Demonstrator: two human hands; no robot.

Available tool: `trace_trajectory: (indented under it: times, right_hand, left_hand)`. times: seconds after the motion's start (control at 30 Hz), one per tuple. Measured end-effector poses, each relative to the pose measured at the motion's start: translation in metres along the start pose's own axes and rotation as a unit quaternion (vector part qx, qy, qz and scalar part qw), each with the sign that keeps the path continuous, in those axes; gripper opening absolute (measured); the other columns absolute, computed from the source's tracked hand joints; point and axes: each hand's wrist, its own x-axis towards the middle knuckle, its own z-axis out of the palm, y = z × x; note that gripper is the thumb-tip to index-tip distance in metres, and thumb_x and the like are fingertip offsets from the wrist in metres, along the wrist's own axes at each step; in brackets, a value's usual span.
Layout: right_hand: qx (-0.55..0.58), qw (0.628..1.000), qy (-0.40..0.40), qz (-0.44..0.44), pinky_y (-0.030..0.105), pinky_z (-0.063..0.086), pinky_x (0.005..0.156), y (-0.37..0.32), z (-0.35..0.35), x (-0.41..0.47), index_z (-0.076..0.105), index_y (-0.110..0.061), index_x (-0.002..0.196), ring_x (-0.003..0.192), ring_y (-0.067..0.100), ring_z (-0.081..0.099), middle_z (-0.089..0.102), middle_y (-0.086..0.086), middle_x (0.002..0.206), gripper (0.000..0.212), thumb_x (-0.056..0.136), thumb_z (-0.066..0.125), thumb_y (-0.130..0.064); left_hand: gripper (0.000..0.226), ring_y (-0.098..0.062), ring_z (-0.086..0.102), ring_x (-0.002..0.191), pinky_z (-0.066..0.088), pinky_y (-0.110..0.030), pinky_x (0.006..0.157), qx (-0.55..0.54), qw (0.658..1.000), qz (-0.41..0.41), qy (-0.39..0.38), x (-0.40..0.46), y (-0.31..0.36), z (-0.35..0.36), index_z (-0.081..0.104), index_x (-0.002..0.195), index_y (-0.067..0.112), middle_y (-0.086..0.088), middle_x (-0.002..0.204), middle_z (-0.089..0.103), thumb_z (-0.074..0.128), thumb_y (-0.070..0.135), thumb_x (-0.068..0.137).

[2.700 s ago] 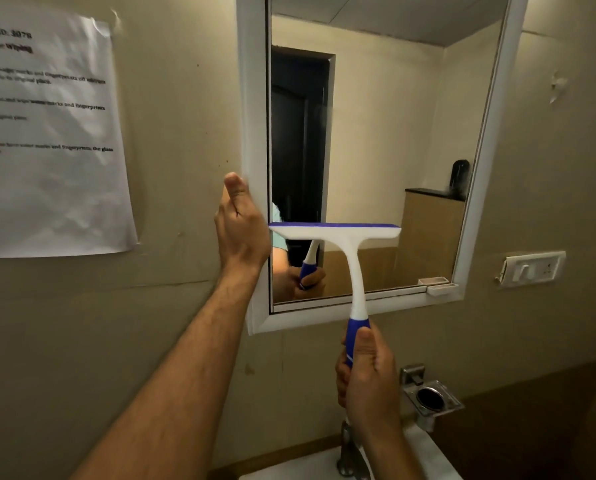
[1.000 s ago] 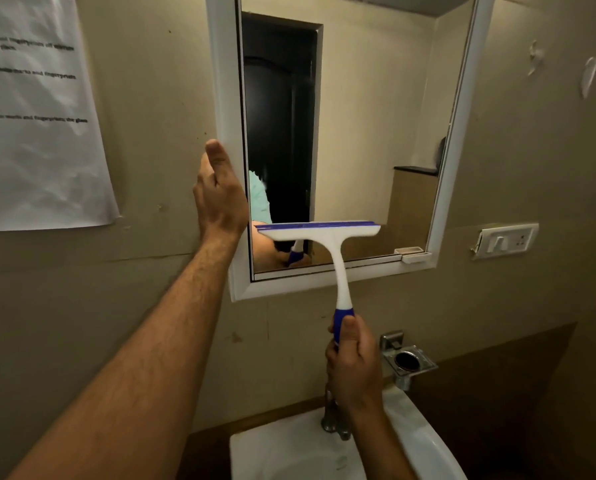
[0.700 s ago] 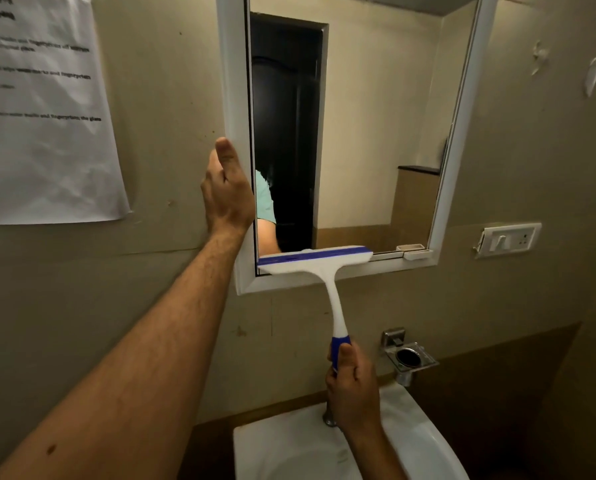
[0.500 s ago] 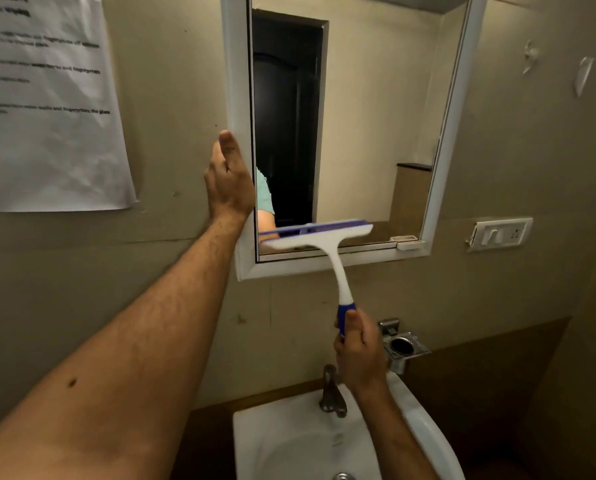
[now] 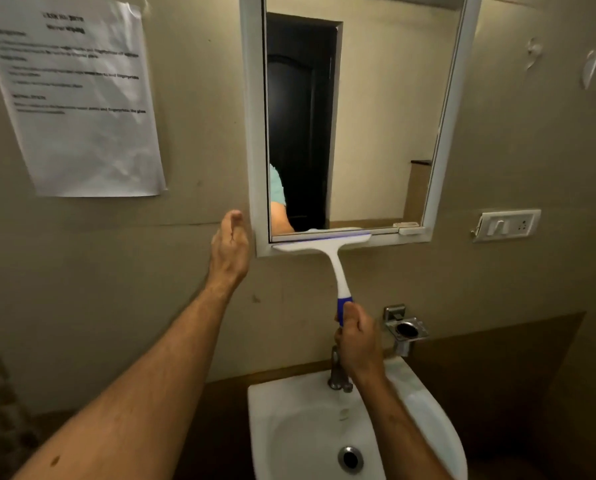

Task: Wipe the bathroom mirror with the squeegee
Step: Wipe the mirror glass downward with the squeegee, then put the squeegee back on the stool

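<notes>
A white-framed mirror (image 5: 376, 116) hangs on the beige wall. The squeegee (image 5: 327, 249), white with a blue blade edge and blue grip, has its blade across the mirror's bottom frame at the left. My right hand (image 5: 357, 336) grips its blue handle from below, above the tap. My left hand (image 5: 230, 249) is held up beside the mirror's lower left corner, fingers straight, holding nothing; I cannot tell if it touches the frame.
A white basin (image 5: 327, 424) with a metal tap (image 5: 338, 372) sits below the mirror. A metal holder (image 5: 405, 329) is fixed to the wall right of the tap. A switch plate (image 5: 506, 225) is right of the mirror. A printed paper sheet (image 5: 78, 102) hangs at left.
The squeegee has come down from the lower glass to the bottom frame. My left hand has dropped from the mirror's left edge to its lower left corner.
</notes>
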Motion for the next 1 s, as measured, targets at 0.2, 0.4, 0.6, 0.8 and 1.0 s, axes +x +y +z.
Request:
trace_trajectory:
  times: [0.2, 0.4, 0.6, 0.8, 1.0]
  right_hand:
    - [0.070, 0.997, -0.008, -0.012, 0.033, 0.040, 0.053, -0.029, 0.005, -0.016, 0.054, -0.022, 0.084, 0.054, 0.015, 0.047, 0.050, 0.003, 0.064, 0.036, 0.098, 0.033, -0.048]
    - [0.080, 0.996, -0.028, 0.013, 0.029, 0.037, 0.050, -0.016, 0.031, -0.054, 0.056, -0.023, 0.081, 0.049, 0.014, 0.045, 0.049, 0.000, 0.060, 0.038, 0.095, 0.035, -0.052]
    - [0.037, 0.996, -0.062, 0.056, 0.033, 0.036, 0.052, 0.020, 0.071, -0.105, 0.054, -0.024, 0.077, 0.050, 0.016, 0.044, 0.048, 0.000, 0.058, 0.041, 0.091, 0.033, -0.058]
    - [0.071, 0.975, -0.090, 0.191, 0.027, 0.034, 0.045, 0.027, 0.155, -0.176, 0.057, -0.020, 0.089, 0.049, 0.013, 0.043, 0.050, 0.004, 0.063, 0.037, 0.098, 0.034, -0.048]
    - [0.078, 0.947, -0.143, 0.278, 0.024, 0.030, 0.037, 0.041, 0.248, -0.273, 0.054, -0.028, 0.096, 0.041, 0.010, 0.039, 0.048, 0.000, 0.060, 0.024, 0.091, 0.050, -0.051]
  left_hand:
    - [0.074, -0.018, 0.013, 0.144, 0.008, -0.036, 0.116, 0.122, 0.992, 0.014, -0.040, -0.053, -0.057, -0.016, 0.020, 0.150, 0.019, -0.005, 0.157, 0.018, 0.010, 0.064, 0.092]
    - [0.086, -0.014, 0.004, 0.145, 0.011, -0.042, 0.117, 0.199, 0.977, -0.001, -0.070, -0.119, -0.104, -0.040, 0.008, 0.151, 0.024, 0.003, 0.159, 0.007, 0.001, 0.076, 0.083]
    - [0.085, -0.011, -0.002, 0.144, 0.012, -0.038, 0.116, 0.288, 0.949, -0.038, -0.126, -0.194, -0.164, -0.080, 0.000, 0.151, 0.022, 0.003, 0.159, 0.000, 0.001, 0.074, 0.084]
    - [0.081, -0.011, 0.000, 0.145, 0.013, -0.033, 0.116, 0.342, 0.920, -0.036, -0.187, -0.231, -0.237, -0.166, 0.005, 0.152, 0.018, 0.001, 0.159, 0.005, 0.008, 0.068, 0.087]
    - [0.081, -0.012, 0.003, 0.145, 0.014, -0.033, 0.118, 0.382, 0.899, -0.053, -0.209, -0.271, -0.305, -0.272, 0.009, 0.151, 0.017, -0.001, 0.158, 0.011, 0.009, 0.067, 0.088]
